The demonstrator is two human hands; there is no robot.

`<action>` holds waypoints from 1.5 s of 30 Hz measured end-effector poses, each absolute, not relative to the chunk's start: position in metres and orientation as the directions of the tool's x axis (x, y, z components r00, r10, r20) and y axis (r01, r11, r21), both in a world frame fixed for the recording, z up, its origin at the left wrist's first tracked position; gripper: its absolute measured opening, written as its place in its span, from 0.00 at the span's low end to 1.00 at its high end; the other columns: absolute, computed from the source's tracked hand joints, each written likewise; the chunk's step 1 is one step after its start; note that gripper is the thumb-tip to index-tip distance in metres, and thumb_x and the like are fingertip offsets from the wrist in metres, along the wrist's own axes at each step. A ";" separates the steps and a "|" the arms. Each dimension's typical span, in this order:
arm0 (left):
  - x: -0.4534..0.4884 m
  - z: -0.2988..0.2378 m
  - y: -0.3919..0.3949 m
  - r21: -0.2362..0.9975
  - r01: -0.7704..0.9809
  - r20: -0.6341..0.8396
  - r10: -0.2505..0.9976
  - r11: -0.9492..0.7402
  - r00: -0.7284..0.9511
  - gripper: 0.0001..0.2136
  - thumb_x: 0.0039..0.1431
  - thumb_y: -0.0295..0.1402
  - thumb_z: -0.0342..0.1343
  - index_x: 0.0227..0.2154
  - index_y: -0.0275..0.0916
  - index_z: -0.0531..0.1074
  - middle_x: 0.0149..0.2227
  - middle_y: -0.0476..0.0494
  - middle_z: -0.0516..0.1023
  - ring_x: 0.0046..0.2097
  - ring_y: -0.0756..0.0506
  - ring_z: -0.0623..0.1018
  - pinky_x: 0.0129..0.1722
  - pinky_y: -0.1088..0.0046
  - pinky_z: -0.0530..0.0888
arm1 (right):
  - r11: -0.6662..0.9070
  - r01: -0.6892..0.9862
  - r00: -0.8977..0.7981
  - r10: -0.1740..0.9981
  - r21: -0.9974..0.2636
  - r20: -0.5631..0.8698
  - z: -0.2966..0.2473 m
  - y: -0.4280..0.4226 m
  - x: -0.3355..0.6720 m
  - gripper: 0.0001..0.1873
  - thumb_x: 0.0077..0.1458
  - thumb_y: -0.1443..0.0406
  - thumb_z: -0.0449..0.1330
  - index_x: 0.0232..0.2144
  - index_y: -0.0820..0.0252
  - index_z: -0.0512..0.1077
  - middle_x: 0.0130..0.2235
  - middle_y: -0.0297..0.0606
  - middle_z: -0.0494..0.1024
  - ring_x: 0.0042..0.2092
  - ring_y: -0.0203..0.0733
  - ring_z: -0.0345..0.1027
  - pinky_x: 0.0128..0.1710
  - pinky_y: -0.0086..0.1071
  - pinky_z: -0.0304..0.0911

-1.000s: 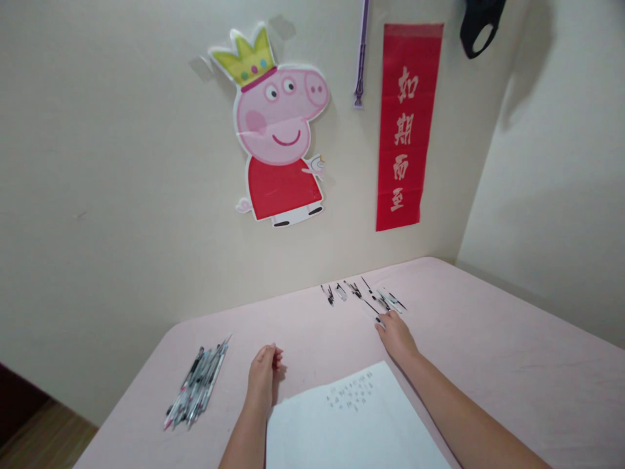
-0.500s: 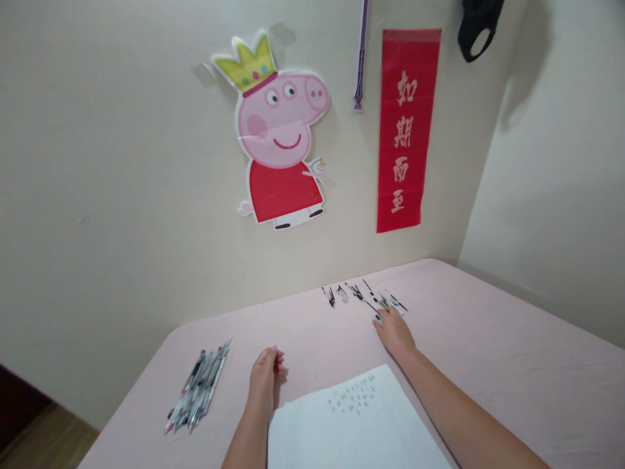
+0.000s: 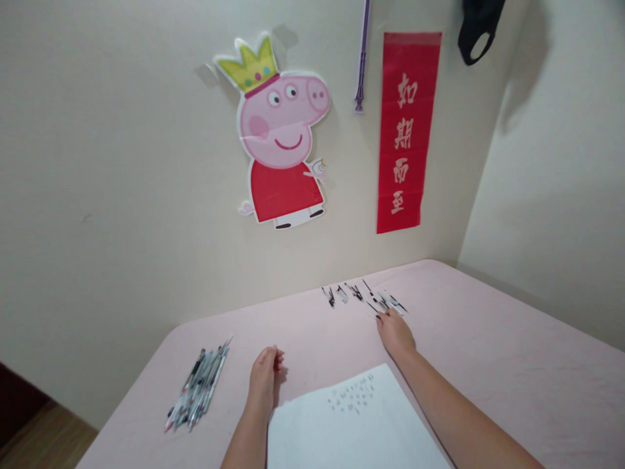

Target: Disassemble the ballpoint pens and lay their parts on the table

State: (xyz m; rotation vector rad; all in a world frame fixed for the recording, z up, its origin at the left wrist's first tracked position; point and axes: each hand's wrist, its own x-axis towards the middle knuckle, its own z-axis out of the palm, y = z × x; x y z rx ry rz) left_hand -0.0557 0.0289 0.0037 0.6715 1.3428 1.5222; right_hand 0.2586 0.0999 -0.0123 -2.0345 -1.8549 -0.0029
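My right hand (image 3: 398,333) reaches to the far side of the table, palm down, its fingers closed at a thin black-tipped pen (image 3: 372,307) at the near edge of a row of pens. Other pens (image 3: 355,291) in that row lie in small slanted groups, some dark and some clear. My left hand (image 3: 266,369) rests on the cloth with its fingers curled in, and nothing shows in it. Between my forearms lies a white sheet of paper (image 3: 351,433) with small dark marks near its top. The right fingertips are partly hidden.
A heap of pens (image 3: 199,387) lies on the left of the table. Pink cloth (image 3: 493,339) covers the tabletop, which meets the wall at the back. A pig cutout (image 3: 286,189), a red banner (image 3: 403,150), a purple strap (image 3: 362,58) and a black mask (image 3: 471,32) hang above.
My right hand has shifted very slightly right and down at the row of pens. The left hand and the pen heap stay where they were.
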 end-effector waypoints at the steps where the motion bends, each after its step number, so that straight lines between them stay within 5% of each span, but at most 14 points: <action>1: -0.056 0.004 0.029 0.954 -0.293 -0.184 0.904 0.069 -0.386 0.15 0.37 0.44 0.59 0.20 0.36 0.69 0.17 0.54 0.67 0.16 0.56 0.65 0.15 0.82 0.59 | -0.053 0.958 0.128 0.958 -0.281 0.256 -0.012 0.100 0.259 0.14 0.59 0.65 0.51 0.39 0.62 0.75 0.42 0.47 0.72 0.40 0.43 0.68 0.40 0.30 0.57; 12: -0.058 0.000 0.030 0.969 -0.242 -0.138 0.914 0.046 -0.382 0.15 0.39 0.44 0.59 0.21 0.35 0.70 0.18 0.52 0.69 0.18 0.55 0.66 0.15 0.82 0.61 | 0.040 0.929 0.094 0.936 -0.369 0.339 0.009 0.079 0.238 0.17 0.57 0.66 0.52 0.48 0.62 0.71 0.47 0.47 0.70 0.44 0.45 0.66 0.44 0.32 0.59; 17: -0.056 -0.002 0.030 0.980 -0.192 -0.126 0.914 0.054 -0.386 0.15 0.40 0.45 0.58 0.21 0.36 0.69 0.18 0.53 0.68 0.17 0.55 0.66 0.16 0.81 0.62 | 0.420 0.799 -0.300 0.899 -0.431 0.319 0.018 0.043 0.179 0.13 0.54 0.69 0.54 0.39 0.59 0.76 0.38 0.42 0.75 0.43 0.45 0.65 0.44 0.33 0.58; 21: -0.055 0.000 0.025 0.999 -0.044 -0.046 0.923 0.032 -0.381 0.18 0.41 0.49 0.55 0.21 0.37 0.68 0.18 0.52 0.68 0.18 0.54 0.66 0.18 0.78 0.64 | 0.538 0.696 -0.439 0.843 -0.476 0.312 0.016 0.009 0.135 0.13 0.54 0.69 0.54 0.40 0.58 0.76 0.37 0.41 0.75 0.42 0.45 0.65 0.43 0.34 0.58; 38: -0.046 -0.008 0.015 0.880 0.461 0.218 0.960 -0.116 -0.174 0.10 0.47 0.39 0.56 0.16 0.41 0.70 0.20 0.49 0.69 0.27 0.47 0.68 0.31 0.73 0.63 | 0.511 0.507 -0.388 0.855 -0.694 0.345 -0.008 -0.003 0.120 0.13 0.53 0.75 0.53 0.32 0.58 0.76 0.34 0.38 0.75 0.40 0.41 0.65 0.43 0.33 0.59; 45: -0.068 -0.008 0.021 0.753 0.630 0.356 0.923 -0.190 -0.148 0.09 0.50 0.35 0.53 0.32 0.40 0.75 0.34 0.42 0.75 0.37 0.43 0.73 0.40 0.68 0.68 | 0.458 0.433 -0.340 0.881 -0.776 0.330 -0.018 0.009 0.119 0.12 0.51 0.74 0.55 0.32 0.59 0.77 0.33 0.38 0.76 0.39 0.40 0.67 0.43 0.32 0.60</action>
